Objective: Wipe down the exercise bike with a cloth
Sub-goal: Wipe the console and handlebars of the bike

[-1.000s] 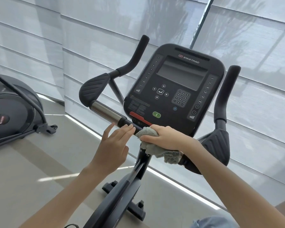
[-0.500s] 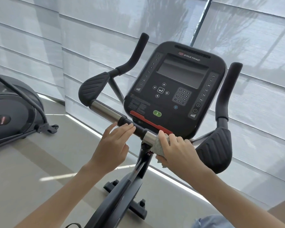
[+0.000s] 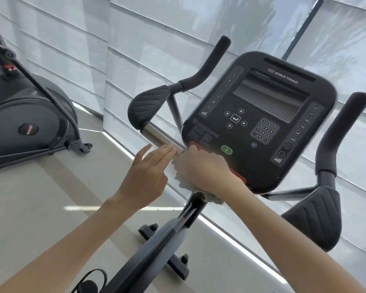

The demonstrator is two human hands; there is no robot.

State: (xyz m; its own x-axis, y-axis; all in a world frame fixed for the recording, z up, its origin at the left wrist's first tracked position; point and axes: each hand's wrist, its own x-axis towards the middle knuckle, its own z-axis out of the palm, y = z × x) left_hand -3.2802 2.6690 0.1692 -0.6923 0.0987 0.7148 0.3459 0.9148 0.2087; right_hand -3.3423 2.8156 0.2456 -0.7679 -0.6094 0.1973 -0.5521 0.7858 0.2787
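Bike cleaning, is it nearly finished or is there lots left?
Not nearly, probably. Done: nothing shows as finished; no wiped patch can be told apart. In hand: the right hand grips the cloth at the inner end of the silver bar, under the console; fingers of the left hand touch that bar. Left, likely: the console face, both ribbed pads, the upright grips and the frame.

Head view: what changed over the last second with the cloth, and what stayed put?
The right hand, gripping the cloth, slid right along the handlebar, then came back left; it now sits under the console, close to the left hand. Nothing was let go. The left hand kept its straight fingers on the handlebar. The camera shifted, so the bike appears further right.
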